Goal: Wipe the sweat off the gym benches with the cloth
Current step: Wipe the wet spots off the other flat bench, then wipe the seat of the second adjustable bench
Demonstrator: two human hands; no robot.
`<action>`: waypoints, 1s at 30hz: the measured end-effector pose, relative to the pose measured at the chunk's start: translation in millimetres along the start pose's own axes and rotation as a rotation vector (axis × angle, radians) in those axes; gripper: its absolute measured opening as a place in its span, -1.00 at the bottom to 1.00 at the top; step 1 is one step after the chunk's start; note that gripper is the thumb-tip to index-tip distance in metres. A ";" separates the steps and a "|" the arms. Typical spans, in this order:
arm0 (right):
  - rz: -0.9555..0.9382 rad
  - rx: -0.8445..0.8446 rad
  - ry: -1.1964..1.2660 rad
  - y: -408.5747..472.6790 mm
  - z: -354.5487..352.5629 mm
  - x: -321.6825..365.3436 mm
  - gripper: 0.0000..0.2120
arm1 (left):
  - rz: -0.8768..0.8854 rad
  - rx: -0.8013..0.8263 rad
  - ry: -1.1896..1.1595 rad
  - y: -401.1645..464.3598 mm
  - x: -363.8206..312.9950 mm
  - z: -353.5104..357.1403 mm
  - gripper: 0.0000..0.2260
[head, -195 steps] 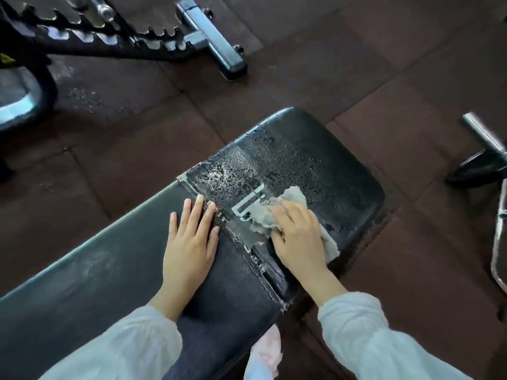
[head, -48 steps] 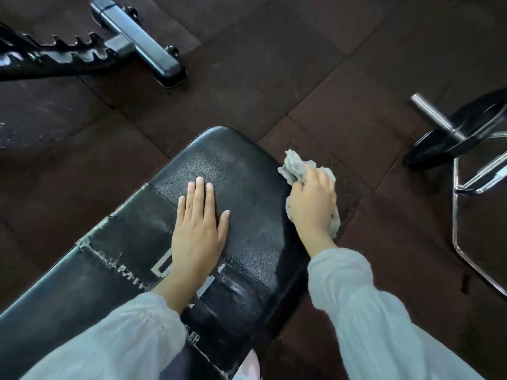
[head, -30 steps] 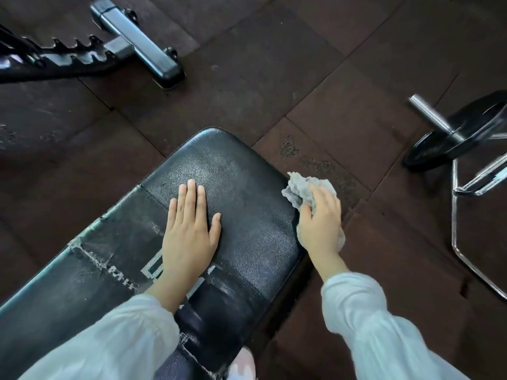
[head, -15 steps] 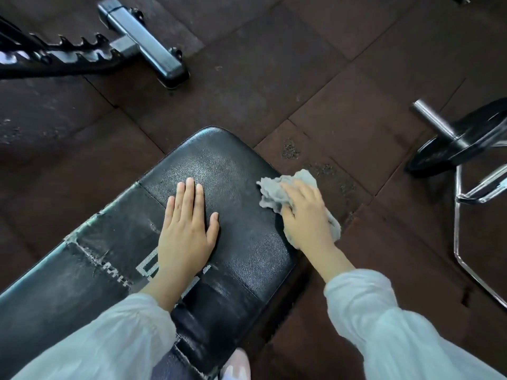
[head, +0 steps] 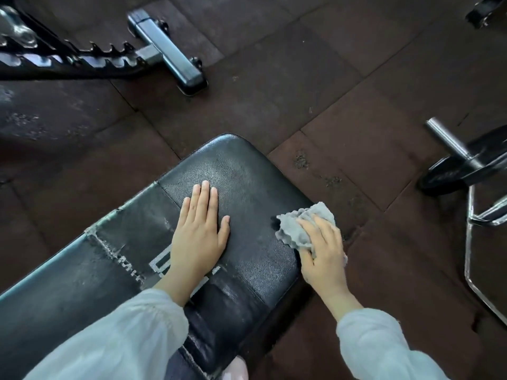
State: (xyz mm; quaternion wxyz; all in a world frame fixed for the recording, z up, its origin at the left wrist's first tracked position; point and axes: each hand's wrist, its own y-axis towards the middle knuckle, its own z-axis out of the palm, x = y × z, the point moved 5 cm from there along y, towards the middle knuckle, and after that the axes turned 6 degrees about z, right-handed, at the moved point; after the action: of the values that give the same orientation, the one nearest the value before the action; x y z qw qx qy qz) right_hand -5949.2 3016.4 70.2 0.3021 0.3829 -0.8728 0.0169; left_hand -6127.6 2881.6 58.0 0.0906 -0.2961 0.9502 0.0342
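A black padded gym bench [head: 247,171] runs from the lower left to its rounded end at the centre. Its pad looks dry and worn, with cracked trim and a white logo. My left hand [head: 199,237] lies flat on the pad, fingers together. My right hand [head: 323,256] grips a crumpled grey cloth [head: 299,226] and presses it against the bench's right edge, near the end.
Dark rubber floor tiles surround the bench. Another bench's toothed metal frame and foot bar [head: 167,53] lie at the upper left. A weight plate on a steel bar [head: 463,163] and a chrome frame [head: 472,242] stand at the right. My shoe tip [head: 236,371] shows below.
Since 6.5 s ago the wet droplets on the pad's end are gone. In the last second my right hand swept the cloth onto the pad and back to its right edge.
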 end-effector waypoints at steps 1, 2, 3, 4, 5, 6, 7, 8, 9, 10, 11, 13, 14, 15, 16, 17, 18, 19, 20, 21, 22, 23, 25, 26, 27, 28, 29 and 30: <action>0.088 -0.038 0.014 5.6 1.1 -2.8 -0.63 | 0.001 0.007 0.003 -0.2 -0.1 0.3 -0.47; 0.177 -0.077 0.036 10.8 1.5 -7.2 -0.62 | 0.000 0.019 0.006 -0.5 -0.2 -0.3 -0.47; 0.259 -0.108 0.053 16.8 0.8 -11.1 -0.59 | -0.006 0.039 0.007 -0.2 0.1 -1.4 -0.46; 0.326 -0.115 0.060 23.0 -0.4 -13.7 -0.57 | -0.010 0.061 0.015 0.4 0.3 -3.0 -0.45; 0.372 -0.093 0.039 30.0 -0.5 -14.8 -0.57 | -0.009 0.093 0.027 0.8 0.9 -4.7 -0.45; 0.400 -0.063 -0.010 36.4 -1.2 -13.8 -0.61 | -0.004 0.129 0.039 0.9 1.2 -6.8 -0.46; 0.398 -0.036 -0.083 40.8 -2.1 -9.1 -0.69 | 0.003 0.182 0.042 -1.4 1.6 -8.5 -0.47; 0.377 -0.002 -0.150 42.2 -1.8 -1.4 -0.74 | 0.010 0.237 0.040 -5.8 2.2 -10.7 -0.48; 0.335 0.050 -0.216 40.8 0.6 8.5 -0.73 | 0.018 0.275 0.044 -11.2 3.6 -13.5 -0.48; 0.272 0.099 -0.282 37.7 4.5 18.8 -0.70 | 0.019 0.282 0.043 -17.8 6.7 -16.7 -0.47; 0.196 0.154 -0.339 33.0 8.0 33.6 -0.68 | 0.008 0.269 0.034 -27.4 10.2 -23.9 -0.45; 0.093 0.291 -0.391 23.1 17.3 62.9 -0.68 | -0.014 0.270 0.011 -44.5 14.8 -34.7 -0.44; 0.037 0.384 -0.390 17.9 21.4 84.9 -0.69 | -0.038 0.300 0.023 -58.1 21.8 -39.8 -0.45; -0.017 0.466 -0.375 12.7 26.2 106.5 -0.70 | -0.084 0.314 0.031 -71.0 31.4 -48.8 -0.48; -0.062 0.521 -0.370 8.2 29.9 127.3 -0.71 | -0.138 0.302 0.012 -84.4 41.1 -58.7 -0.50; -0.095 0.559 -0.372 4.7 32.5 149.9 -0.70 | -0.190 0.282 -0.010 -97.0 50.8 -69.9 -0.51; -0.135 0.577 -0.382 0.7 33.2 174.5 -0.70 | -0.234 0.270 -0.022 -109.4 61.0 -82.4 -0.52; -0.179 0.571 -0.388 -1.9 31.9 201.7 -0.68 | -0.270 0.290 -0.022 -121.6 72.1 -96.1 -0.55; -0.209 0.578 -0.393 -4.8 30.5 227.7 -0.66 | -0.313 0.302 -0.024 -134.5 84.3 -109.8 -0.55; -0.220 0.587 -0.387 -7.7 27.5 253.1 -0.65 | -0.350 0.306 -0.022 -147.1 96.1 -125.5 -0.54; -0.219 0.603 -0.385 -11.6 25.2 277.7 -0.67 | -0.394 0.292 -0.029 -161.2 108.4 -140.9 -0.53; -0.216 0.611 -0.386 -16.2 22.6 301.1 -0.71 | -0.440 0.275 -0.033 -175.7 119.9 -160.8 -0.53; -0.256 0.632 -0.405 -30.9 20.9 348.4 -0.78 | -0.537 0.231 -0.058 -212.2 143.7 -194.7 -0.53; -0.308 0.640 -0.423 -42.0 22.0 372.3 -0.80 | -0.572 0.184 -0.059 -232.6 155.5 -209.7 -0.52; -0.356 0.647 -0.430 -54.8 23.5 396.8 -0.80 | -0.612 0.130 -0.052 -253.7 165.8 -230.8 -0.50; -0.397 0.663 -0.435 -69.4 24.7 420.9 -0.80 | -0.647 0.094 -0.043 -277.0 177.3 -245.7 -0.48; -0.444 0.676 -0.435 -86.4 25.9 445.1 -0.81 | -0.689 0.077 -0.043 -302.3 187.7 -261.6 -0.46; -0.495 0.686 -0.434 -106.0 27.2 469.3 -0.82 | -0.727 0.055 -0.046 -329.6 198.2 -275.8 -0.46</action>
State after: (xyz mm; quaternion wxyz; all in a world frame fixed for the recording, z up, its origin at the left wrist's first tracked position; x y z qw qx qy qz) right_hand -6137.2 2625.5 280.2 -0.0360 0.6516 -0.7425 0.1512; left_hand -6142.2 2467.5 286.7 0.1263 -0.6110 0.7813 -0.0192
